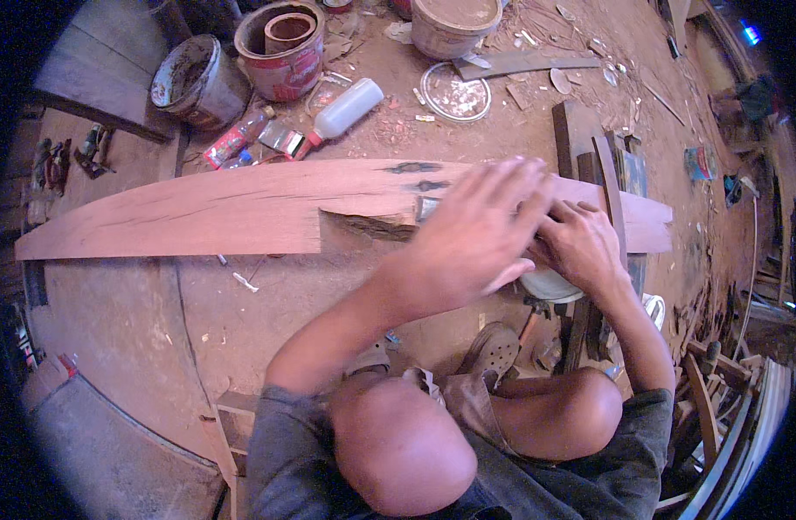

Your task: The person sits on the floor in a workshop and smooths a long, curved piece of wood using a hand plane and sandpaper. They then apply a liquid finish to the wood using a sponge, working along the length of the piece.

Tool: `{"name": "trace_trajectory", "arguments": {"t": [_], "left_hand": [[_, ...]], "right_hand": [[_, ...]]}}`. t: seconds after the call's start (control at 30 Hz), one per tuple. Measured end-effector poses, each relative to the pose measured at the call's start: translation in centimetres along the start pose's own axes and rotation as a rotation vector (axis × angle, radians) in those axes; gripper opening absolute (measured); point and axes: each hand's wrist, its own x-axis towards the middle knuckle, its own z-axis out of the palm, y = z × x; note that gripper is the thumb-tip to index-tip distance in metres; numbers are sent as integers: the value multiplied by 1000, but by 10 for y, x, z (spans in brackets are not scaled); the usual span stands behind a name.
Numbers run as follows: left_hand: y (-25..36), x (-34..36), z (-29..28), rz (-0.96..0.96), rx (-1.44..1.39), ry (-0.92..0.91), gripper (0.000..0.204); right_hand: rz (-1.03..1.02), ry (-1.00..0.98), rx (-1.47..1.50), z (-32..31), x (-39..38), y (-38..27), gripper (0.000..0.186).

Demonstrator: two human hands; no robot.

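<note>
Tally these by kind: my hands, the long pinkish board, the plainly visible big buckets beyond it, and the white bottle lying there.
Left hand: 1
Right hand: 1
Pinkish board: 1
Big buckets: 3
White bottle: 1
Total: 7

Red bucket [281, 76], pale bottle [349, 107] — red-capped, round lid [456, 95]

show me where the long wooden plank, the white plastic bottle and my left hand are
Long wooden plank [250, 206]: head view, on its flat face, left of the notch.
White plastic bottle [349, 110]: head view, on the side of its body.
Left hand [484, 221]: head view, on its back.
</note>
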Motion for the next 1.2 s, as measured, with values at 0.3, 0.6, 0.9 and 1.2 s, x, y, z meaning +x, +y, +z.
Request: {"name": "trace_trajectory", "arguments": {"t": [0.3, 0.6, 0.9, 1.2], "left_hand": [[10, 35, 93, 0, -182, -104, 63], [20, 40, 96, -71, -225, -61, 45], [14, 26, 91, -176, -143, -63, 49], [18, 29, 98, -154, -170, -78, 50]], "right_hand": [[216, -91, 302, -24, -36, 17, 35], [409, 89, 772, 0, -74, 64, 32], [446, 207, 700, 7, -51, 42, 27], [528, 290, 741, 8, -62, 39, 27]]}}
